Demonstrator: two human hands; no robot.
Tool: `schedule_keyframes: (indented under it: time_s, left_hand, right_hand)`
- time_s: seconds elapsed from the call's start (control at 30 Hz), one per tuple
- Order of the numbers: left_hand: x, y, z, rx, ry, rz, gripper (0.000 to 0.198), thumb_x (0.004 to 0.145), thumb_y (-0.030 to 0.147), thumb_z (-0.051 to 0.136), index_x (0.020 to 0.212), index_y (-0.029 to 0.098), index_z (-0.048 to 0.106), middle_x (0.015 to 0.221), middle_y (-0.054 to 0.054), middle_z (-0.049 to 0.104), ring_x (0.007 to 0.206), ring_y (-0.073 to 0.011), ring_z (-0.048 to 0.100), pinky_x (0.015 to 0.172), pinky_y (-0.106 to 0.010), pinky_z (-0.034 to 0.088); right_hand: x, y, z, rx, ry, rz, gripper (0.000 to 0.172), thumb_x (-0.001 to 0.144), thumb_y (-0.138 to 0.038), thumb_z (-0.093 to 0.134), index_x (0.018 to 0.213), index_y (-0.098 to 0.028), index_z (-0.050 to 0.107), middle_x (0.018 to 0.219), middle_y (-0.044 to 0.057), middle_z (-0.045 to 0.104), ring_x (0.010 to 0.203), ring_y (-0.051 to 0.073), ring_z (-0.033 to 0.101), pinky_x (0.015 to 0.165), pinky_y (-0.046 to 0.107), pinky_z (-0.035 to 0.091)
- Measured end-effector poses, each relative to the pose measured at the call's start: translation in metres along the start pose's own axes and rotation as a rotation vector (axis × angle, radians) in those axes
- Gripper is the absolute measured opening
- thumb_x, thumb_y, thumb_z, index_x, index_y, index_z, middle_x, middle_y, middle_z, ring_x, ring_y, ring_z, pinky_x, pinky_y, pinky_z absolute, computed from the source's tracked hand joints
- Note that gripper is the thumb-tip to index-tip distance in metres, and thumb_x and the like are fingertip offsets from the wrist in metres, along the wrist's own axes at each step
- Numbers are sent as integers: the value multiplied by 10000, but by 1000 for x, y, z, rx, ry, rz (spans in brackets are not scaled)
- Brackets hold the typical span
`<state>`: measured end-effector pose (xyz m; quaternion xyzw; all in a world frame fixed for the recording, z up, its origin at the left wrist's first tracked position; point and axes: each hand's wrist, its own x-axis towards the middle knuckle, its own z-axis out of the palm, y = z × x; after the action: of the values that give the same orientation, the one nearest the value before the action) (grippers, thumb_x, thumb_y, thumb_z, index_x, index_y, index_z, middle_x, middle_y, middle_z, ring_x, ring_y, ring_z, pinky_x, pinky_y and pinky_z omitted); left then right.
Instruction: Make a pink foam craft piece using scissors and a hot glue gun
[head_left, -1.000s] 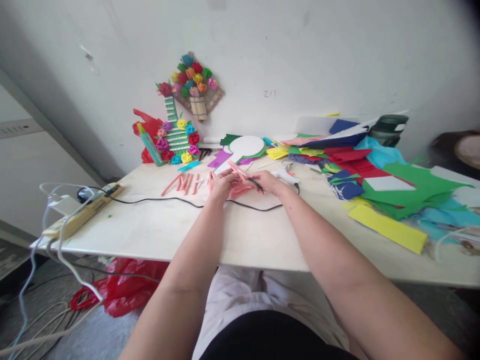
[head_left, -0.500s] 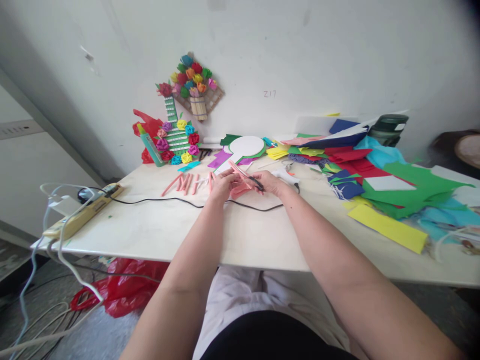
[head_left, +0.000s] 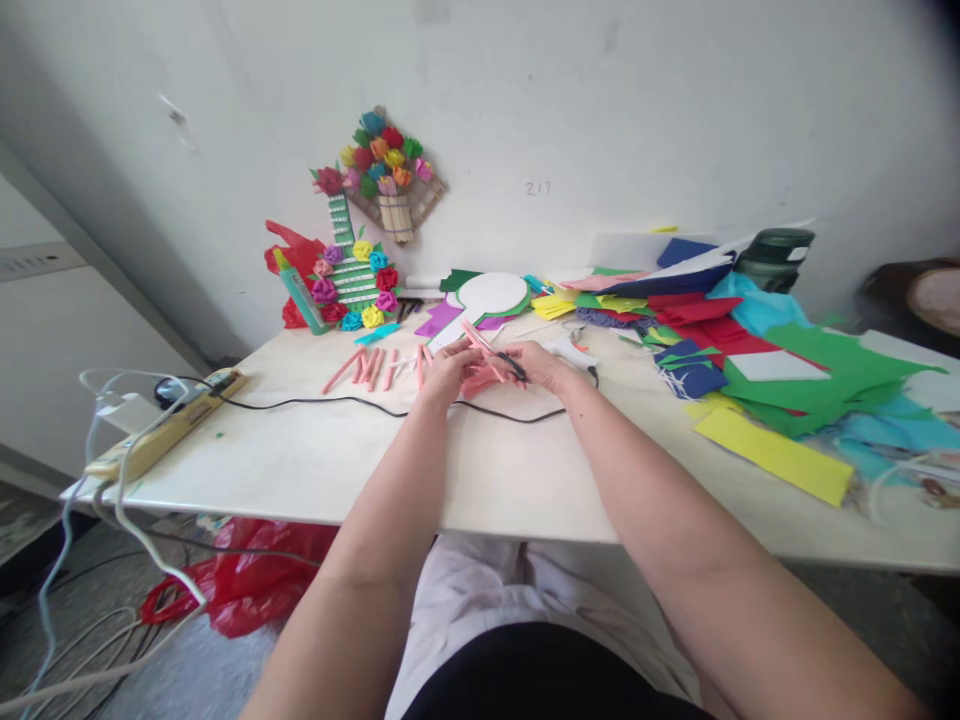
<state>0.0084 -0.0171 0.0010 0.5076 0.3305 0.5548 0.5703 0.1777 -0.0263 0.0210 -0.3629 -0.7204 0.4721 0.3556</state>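
Both hands meet above the middle of the table [head_left: 300, 465]. My left hand [head_left: 448, 368] is closed on a pink paper strip [head_left: 474, 336] that points up and away. My right hand [head_left: 544, 366] grips scissors [head_left: 513, 366] by their black handles, the blades lying close to the strip. More pink paper [head_left: 480, 382] shows under the fingers, partly hidden by them. Left of my left hand lie several pink strips [head_left: 373, 368]. Behind the hands rests a white round cut-out with a handle shape [head_left: 492, 292], on green and purple pieces.
A black cord [head_left: 337, 399] crosses the table below my hands from a power strip [head_left: 169, 425]. A white glue gun [head_left: 574, 352] lies right of my right hand. Coloured sheets [head_left: 780, 380] pile up at the right. A glue bottle [head_left: 300, 292] stands by paper-flower crafts [head_left: 354, 275].
Almost nothing differs. Both hands keep their place, with the scissors and pink strip shifting only very slightly.
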Motion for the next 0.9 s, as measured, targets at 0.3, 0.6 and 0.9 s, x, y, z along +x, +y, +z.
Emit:
schedule_keyframes:
  time_s: [0.3,0.6,0.9]
  left_hand:
    - [3,-3,-3,-7,-10,11,273,576,185,689,828,101,623,645,-23,623,545,-82,571,491,-171,411]
    - [3,-3,-4,-19,-21,22,266,573,170,675,826,101,630,671,-27,624,568,-85,579,487,-166,414]
    - [4,-5,-6,-10,-26,16,236,588,174,682,806,103,628,659,-25,624,546,-76,566,506,-173,424]
  right_hand:
    - [2,3,1,-9,14,-13,365,680,-479,618,600,-127,563,468,-39,470,357,44,375,335,190,289]
    - [2,4,2,1,32,-25,304,709,-405,620,600,-126,566,444,-53,451,349,39,357,333,190,265]
    - [0,-2,2,80,-1,-4,327,681,-431,619,590,-122,562,460,-26,485,370,56,395,315,191,291]
